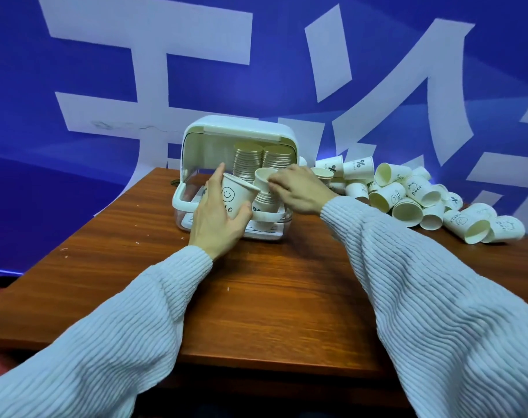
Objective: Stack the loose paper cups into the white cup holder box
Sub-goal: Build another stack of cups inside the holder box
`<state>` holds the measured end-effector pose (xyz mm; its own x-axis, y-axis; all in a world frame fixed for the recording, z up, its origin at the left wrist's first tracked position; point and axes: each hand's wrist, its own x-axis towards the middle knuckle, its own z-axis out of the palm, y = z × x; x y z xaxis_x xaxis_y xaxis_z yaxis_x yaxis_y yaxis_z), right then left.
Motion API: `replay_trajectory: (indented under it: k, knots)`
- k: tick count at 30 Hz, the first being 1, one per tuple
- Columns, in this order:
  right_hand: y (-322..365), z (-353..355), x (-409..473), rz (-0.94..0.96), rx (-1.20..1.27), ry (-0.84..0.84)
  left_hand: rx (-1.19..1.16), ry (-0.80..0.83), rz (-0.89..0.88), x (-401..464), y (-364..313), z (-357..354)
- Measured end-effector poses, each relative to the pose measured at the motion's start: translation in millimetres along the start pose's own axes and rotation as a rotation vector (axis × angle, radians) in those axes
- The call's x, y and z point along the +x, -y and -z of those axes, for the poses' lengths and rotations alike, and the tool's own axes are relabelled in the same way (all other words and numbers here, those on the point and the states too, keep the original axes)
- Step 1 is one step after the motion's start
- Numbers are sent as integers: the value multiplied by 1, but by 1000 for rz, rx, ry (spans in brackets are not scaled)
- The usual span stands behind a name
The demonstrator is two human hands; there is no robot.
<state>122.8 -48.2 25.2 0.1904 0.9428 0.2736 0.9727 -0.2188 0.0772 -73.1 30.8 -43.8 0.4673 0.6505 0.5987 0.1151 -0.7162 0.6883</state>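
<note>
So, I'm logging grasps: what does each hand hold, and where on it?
Left hand holds the smiley-face paper cup around its side wall. Right hand pinches a second paper cup at its rim.

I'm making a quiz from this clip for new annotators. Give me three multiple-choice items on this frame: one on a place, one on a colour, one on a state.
1. Where does the pile of loose cups lie?
A. right of the box
B. left of the box
C. on the floor

2. What colour is the wall behind the table?
A. green
B. blue with white shapes
C. plain grey

3. What is the left hand doing?
A. resting flat on the table
B. holding a smiley cup
C. closing the lid

Answers:
1 A, the pile sits on the table to the right of the box.
2 B, large white shapes on blue.
3 B, its fingers wrap the smiley cup before the open box.
</note>
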Motion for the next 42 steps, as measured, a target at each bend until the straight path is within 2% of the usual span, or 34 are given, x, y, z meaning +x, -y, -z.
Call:
replay_trajectory:
  k: [4,7,9,12,14,18,22,26,30,32,35,37,42]
  knots:
    - [5,-13,-2,-62,-49,192,27,-38,25,5,1,-3]
    - [8,-16,-2,-61,-37,229,-14,-80,37,16,-5,-3]
    - [9,-16,-4,-66,59,114,-75,-113,34,26,-13,-3]
    - [7,-13,-12,-135,275,-225,-131,-146,25,47,-24,-5]
    - [2,-12,-21,-175,332,-389,-133,-150,10,62,-28,-11]
    - [-12,-14,-40,-197,324,-446,-96,-102,-21,81,-35,-28]
    - [-27,-20,-58,-244,306,-423,91,94,-1,85,-29,-45]
    - [-38,-27,-70,-278,333,-403,464,284,-28,69,-7,-55]
    - [-47,-36,-74,-319,360,-384,610,298,-77,68,-10,-55]
    - [-55,-44,-73,-361,396,-383,523,156,-163,64,-19,-59]
    - [-70,-55,-66,-463,453,-387,265,-56,-387,41,-33,-80]
    - [-86,-62,-54,-519,472,-388,192,-50,-485,23,-37,-100]
    - [-128,-70,-5,-561,368,-348,221,56,-611,5,-20,-123]
